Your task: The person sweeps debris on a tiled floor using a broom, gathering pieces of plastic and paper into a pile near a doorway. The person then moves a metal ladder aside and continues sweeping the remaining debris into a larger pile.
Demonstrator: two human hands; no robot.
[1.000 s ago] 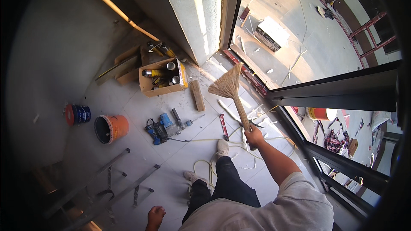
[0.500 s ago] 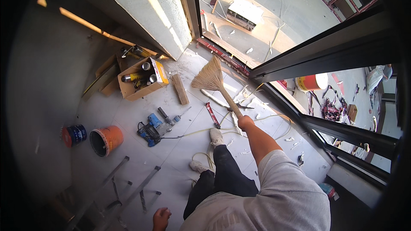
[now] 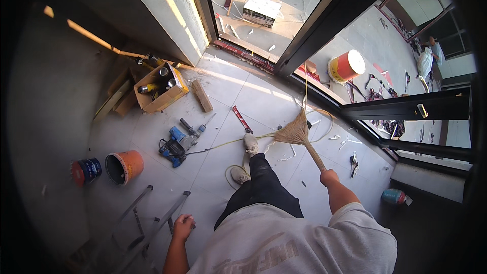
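My right hand [image 3: 329, 177] is wrapped round the handle of a straw broom [image 3: 294, 131]. The broom's bristles are against the tiled floor, right of my feet, over scraps of white stripping and beside a looped pale cable [image 3: 324, 116]. Low at the left, my left hand [image 3: 183, 226] hangs beside my body, its fingers loosely curled and a little apart, with nothing visible in it. A metal stepladder [image 3: 165, 218] is nearest to that hand. Ahead of my shoes lies a red bar-shaped piece [image 3: 242, 119].
A blue power drill [image 3: 178, 142] lies left of my feet. Beyond it are an open carton [image 3: 162, 102] of cans and a wood block [image 3: 202, 96]. An orange bucket [image 3: 125, 167] and dark tub [image 3: 87, 171] stand left. A black-framed glass door [image 3: 324, 15] borders the right.
The broom has swept back toward me and to the right, and the white scraps near the doorway have moved with it. My left arm shows more, and the view has shifted.
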